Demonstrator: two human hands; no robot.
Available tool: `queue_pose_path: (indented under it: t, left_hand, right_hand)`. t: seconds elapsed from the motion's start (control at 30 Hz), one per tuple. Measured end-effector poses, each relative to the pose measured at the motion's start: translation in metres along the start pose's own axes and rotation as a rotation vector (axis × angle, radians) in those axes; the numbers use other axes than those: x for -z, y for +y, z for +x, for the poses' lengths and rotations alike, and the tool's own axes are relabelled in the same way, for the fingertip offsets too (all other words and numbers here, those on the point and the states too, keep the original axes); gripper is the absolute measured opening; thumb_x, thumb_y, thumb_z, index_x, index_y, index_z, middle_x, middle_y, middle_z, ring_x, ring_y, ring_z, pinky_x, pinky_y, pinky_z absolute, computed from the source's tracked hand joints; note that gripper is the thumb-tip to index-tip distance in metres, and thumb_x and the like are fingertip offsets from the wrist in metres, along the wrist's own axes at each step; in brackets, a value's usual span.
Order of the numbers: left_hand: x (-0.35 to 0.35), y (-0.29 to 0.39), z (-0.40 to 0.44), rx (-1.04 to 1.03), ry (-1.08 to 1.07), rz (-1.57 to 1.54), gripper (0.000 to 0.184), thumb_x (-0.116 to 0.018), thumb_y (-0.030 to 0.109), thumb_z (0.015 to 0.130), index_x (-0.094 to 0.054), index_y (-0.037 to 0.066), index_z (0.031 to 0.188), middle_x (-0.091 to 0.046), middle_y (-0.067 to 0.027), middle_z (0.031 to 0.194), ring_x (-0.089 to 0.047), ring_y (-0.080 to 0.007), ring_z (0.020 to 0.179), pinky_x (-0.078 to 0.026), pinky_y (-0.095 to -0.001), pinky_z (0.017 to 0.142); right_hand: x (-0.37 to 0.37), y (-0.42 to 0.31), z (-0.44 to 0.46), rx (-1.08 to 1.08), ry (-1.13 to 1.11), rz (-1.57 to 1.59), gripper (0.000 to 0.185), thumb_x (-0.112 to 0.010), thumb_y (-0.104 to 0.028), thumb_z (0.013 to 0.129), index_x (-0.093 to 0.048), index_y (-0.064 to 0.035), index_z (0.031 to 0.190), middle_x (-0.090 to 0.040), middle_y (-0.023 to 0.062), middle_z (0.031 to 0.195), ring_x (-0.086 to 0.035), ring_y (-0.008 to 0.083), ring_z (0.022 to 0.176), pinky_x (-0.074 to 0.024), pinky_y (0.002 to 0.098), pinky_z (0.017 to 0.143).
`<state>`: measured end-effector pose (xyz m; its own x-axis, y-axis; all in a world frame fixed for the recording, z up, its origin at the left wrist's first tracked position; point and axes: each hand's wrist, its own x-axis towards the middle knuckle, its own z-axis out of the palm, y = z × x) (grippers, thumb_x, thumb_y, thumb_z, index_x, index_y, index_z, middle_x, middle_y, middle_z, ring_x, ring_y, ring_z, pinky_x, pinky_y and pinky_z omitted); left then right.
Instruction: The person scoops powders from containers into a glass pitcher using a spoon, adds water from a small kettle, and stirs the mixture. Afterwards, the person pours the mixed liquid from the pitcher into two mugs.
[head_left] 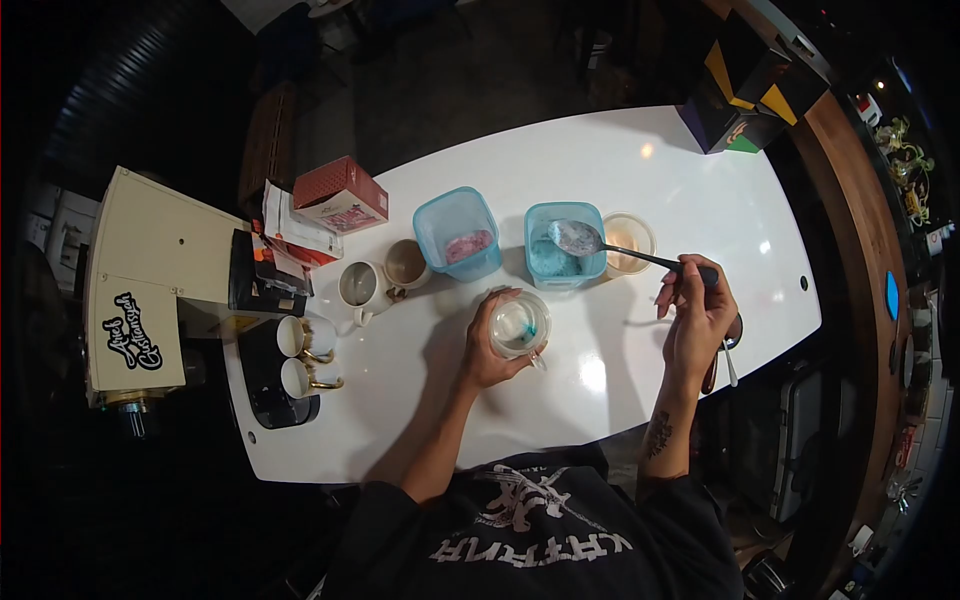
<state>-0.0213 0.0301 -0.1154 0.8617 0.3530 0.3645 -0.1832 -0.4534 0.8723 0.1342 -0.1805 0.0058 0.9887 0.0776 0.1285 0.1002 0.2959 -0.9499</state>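
My left hand (pixel 486 352) is wrapped round a clear cup (pixel 515 324) with a small handle; a streak of blue shows inside it. In my right hand (pixel 700 318) is a spoon (pixel 640 256) with a dark handle. Its bowl, carrying something pale, hangs over a light-blue square container (pixel 566 211) that has blue contents at the bottom. Left of that stands a second light-blue container (pixel 455 225) with pinkish contents. A round clear tub (pixel 630 235) with pale orange contents sits behind the spoon's handle, partly covered by it.
On the white table (pixel 640 390), a mug (pixel 361 284) and a brown-looking cup (pixel 405 263) stand left. Beyond them are a red box (pixel 341 194) and a cream machine (pixel 150 280) with white-and-gold cups (pixel 298 380) on its tray. A dark box (pixel 745 100) stands far right.
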Motion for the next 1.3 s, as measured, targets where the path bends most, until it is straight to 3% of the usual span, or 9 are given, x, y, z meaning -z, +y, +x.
queue_pose_path:
  t: [0.3, 0.5, 0.57, 0.67, 0.9, 0.97, 1.1, 1.13, 1.3]
  left_hand:
    - [0.0, 0.006, 0.0, 0.044, -0.035, 0.046, 0.085, -0.096, 0.02, 0.064, -0.051, 0.001, 0.134, -0.06, -0.0177, 0.13, -0.061, -0.0339, 0.119, -0.05, -0.0428, 0.103]
    - [0.002, 0.01, -0.005, 0.13, -0.034, -0.005, 0.088, -0.095, 0.019, 0.064, -0.049, 0.001, 0.137, -0.059, -0.0168, 0.132, -0.06, -0.0317, 0.122, -0.049, -0.0424, 0.105]
    - [0.004, 0.009, -0.004, 0.108, -0.021, -0.01, 0.089, -0.095, 0.019, 0.064, -0.048, 0.002, 0.137, -0.06, -0.0164, 0.132, -0.06, -0.0313, 0.122, -0.049, -0.0423, 0.105]
    - [0.007, 0.014, 0.0, 0.053, -0.047, -0.022, 0.088, -0.095, 0.018, 0.065, -0.048, 0.0, 0.137, -0.06, -0.0166, 0.131, -0.061, -0.0309, 0.121, -0.049, -0.0416, 0.105]
    - [0.008, 0.007, -0.011, 0.099, -0.044, -0.125, 0.088, -0.095, 0.017, 0.066, -0.048, 0.0, 0.139, -0.059, -0.0179, 0.131, -0.06, -0.0299, 0.122, -0.049, -0.0412, 0.105]
    - [0.011, 0.003, -0.012, 0.08, -0.03, -0.1, 0.088, -0.095, 0.016, 0.066, -0.049, 0.0, 0.139, -0.059, -0.0179, 0.131, -0.06, -0.0299, 0.122, -0.049, -0.0412, 0.105]
    - [0.015, 0.003, -0.008, 0.015, -0.006, -0.033, 0.087, -0.095, 0.017, 0.065, -0.049, 0.0, 0.138, -0.059, -0.0181, 0.132, -0.059, -0.0321, 0.123, -0.048, -0.0425, 0.106]
    - [0.016, 0.003, -0.008, 0.017, -0.008, 0.012, 0.087, -0.095, 0.017, 0.065, -0.05, 0.0, 0.137, -0.059, -0.0183, 0.133, -0.059, -0.0332, 0.124, -0.048, -0.0431, 0.107]
    - [0.013, 0.002, -0.008, 0.0, 0.001, 0.036, 0.085, -0.096, 0.018, 0.064, -0.052, 0.001, 0.135, -0.059, -0.0184, 0.133, -0.057, -0.0354, 0.127, -0.045, -0.0456, 0.11]
  right_hand:
    - [0.008, -0.035, -0.018, 0.045, -0.096, -0.011, 0.018, -0.056, -0.008, 0.103, -0.062, 0.0089, 0.106, -0.064, 0.0134, 0.075, -0.057, 0.0156, 0.051, -0.0429, 0.0247, 0.044]
    - [0.004, -0.038, -0.043, 0.014, -0.305, -0.114, 0.017, -0.055, -0.005, 0.103, -0.062, 0.01, 0.108, -0.065, 0.015, 0.076, -0.062, 0.0167, 0.055, -0.0478, 0.0263, 0.047]
    - [0.002, -0.035, -0.051, 0.026, -0.405, -0.19, 0.011, -0.058, 0.005, 0.099, -0.066, 0.0099, 0.105, -0.067, 0.0147, 0.081, -0.067, 0.0172, 0.063, -0.0508, 0.0265, 0.051]
    - [0.0, -0.029, -0.056, 0.189, -0.593, -0.408, 0.012, -0.058, 0.009, 0.095, -0.067, 0.0089, 0.104, -0.068, 0.0146, 0.083, -0.068, 0.0163, 0.063, -0.0516, 0.0262, 0.052]
    - [-0.003, -0.037, -0.052, 0.179, -0.505, -0.278, 0.01, -0.057, 0.009, 0.096, -0.066, 0.0103, 0.102, -0.068, 0.0148, 0.083, -0.068, 0.0182, 0.062, -0.052, 0.0271, 0.052]
    - [-0.001, -0.041, -0.043, 0.313, -0.406, -0.244, 0.011, -0.055, 0.007, 0.099, -0.064, 0.0115, 0.103, -0.067, 0.0165, 0.082, -0.066, 0.0199, 0.059, -0.0526, 0.0283, 0.053]
    - [-0.005, -0.048, -0.024, 0.332, -0.177, -0.2, 0.016, -0.051, 0.001, 0.104, -0.061, 0.0121, 0.11, -0.066, 0.018, 0.08, -0.063, 0.0187, 0.061, -0.0508, 0.027, 0.053]
    - [-0.008, -0.046, -0.019, 0.332, -0.123, -0.224, 0.018, -0.052, -0.002, 0.105, -0.061, 0.0118, 0.11, -0.066, 0.0148, 0.077, -0.063, 0.0163, 0.061, -0.0504, 0.0263, 0.054]
    - [-0.025, -0.027, -0.002, 0.246, -0.241, -0.434, 0.017, -0.057, -0.005, 0.104, -0.065, 0.0079, 0.11, -0.067, 0.0095, 0.073, -0.063, 0.0124, 0.06, -0.049, 0.0255, 0.053]
